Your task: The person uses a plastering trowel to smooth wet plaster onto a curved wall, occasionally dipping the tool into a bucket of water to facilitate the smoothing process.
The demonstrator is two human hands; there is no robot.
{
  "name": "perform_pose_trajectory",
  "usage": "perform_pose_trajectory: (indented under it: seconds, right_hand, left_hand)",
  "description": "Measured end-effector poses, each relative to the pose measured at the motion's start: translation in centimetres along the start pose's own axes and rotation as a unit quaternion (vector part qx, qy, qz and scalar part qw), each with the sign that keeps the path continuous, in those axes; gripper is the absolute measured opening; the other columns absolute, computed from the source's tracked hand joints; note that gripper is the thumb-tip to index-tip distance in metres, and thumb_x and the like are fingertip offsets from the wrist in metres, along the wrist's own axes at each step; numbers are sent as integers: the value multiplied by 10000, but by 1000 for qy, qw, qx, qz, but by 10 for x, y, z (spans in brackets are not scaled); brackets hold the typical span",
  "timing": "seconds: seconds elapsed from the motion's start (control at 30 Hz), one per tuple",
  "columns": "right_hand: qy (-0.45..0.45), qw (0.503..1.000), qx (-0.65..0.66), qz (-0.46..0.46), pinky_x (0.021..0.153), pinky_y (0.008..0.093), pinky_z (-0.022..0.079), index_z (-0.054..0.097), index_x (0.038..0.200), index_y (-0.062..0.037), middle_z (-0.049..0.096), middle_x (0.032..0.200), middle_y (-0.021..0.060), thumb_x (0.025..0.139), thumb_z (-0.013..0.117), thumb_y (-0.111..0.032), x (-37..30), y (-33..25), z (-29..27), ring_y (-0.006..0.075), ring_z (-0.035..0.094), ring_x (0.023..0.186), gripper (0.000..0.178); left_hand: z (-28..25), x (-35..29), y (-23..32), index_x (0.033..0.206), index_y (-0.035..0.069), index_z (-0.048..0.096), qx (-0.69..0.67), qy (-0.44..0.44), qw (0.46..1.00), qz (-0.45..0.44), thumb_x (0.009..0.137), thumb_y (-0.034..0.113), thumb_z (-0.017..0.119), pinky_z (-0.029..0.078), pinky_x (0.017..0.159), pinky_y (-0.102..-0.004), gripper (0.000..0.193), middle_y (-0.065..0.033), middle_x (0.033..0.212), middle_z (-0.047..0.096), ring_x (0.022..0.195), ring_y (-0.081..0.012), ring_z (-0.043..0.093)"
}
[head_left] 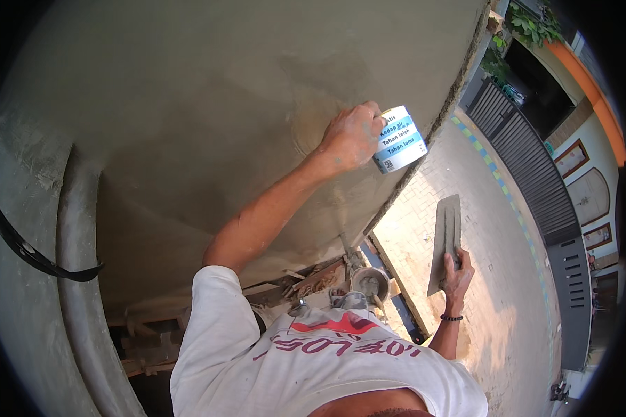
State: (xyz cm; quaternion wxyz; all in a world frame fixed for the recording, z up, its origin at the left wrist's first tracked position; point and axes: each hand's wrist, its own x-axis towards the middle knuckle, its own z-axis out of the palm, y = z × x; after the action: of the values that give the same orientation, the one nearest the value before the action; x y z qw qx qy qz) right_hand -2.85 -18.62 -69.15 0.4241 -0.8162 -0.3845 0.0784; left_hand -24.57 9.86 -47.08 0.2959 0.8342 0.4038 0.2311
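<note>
My left hand (pixel 351 135) is raised against a grey, freshly plastered wall (pixel 209 104) and grips a folded white-and-blue printed packet (pixel 400 139), pressed flat on the plaster near the wall's right edge. A smoother, paler patch of plaster lies around that hand. Lower right, my right hand (pixel 458 272), with a black band at the wrist, holds the handle of a long flat steel trowel (pixel 446 236). The trowel blade points up and away from the wall, over the paving below. My white T-shirt fills the lower middle of the view.
A small round bucket (pixel 368 281) with grey mortar sits on wooden planks (pixel 306 281) under the wall. A rounded plaster column (pixel 76 278) and a black cable (pixel 28 250) are at the left. Brick paving (pixel 494 264) and a dark slatted gate (pixel 535 181) lie far below at right.
</note>
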Motion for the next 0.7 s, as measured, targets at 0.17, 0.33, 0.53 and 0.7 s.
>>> perform_pose_trajectory:
  seconds: [0.17,0.33,0.53,0.7]
  right_hand:
    - [-7,999,-1,37,740,395,486,620,1085,46,658,842,204,847,681,-298,-13,20,1,287,633,783,422]
    - [-8,997,-23,69,772,405,490,619,1090,43,671,907,223,850,677,-285,-27,36,8,308,645,836,410]
    - [-22,991,-61,118,809,423,487,619,1092,33,674,962,250,854,666,-301,-44,56,-1,357,650,899,413]
    - [-16,989,-57,137,798,423,487,625,1089,22,677,953,240,853,669,-301,-50,56,-10,345,652,884,402]
  left_hand:
    - [114,-32,-44,969,-29,547,-80,-26,987,139,936,122,518,464,771,-465,158,-217,924,610,873,-379,612]
    - [187,-79,-88,956,-18,547,-81,-137,971,181,926,124,527,459,793,-472,147,-200,919,601,910,-380,598]
    - [223,-69,-107,1020,-10,631,-109,-326,938,-48,904,183,567,475,841,-436,234,-228,968,662,954,-363,634]
    - [191,70,-94,1020,1,625,-227,-154,950,-152,945,226,495,533,561,-302,271,-108,889,632,784,-172,627]
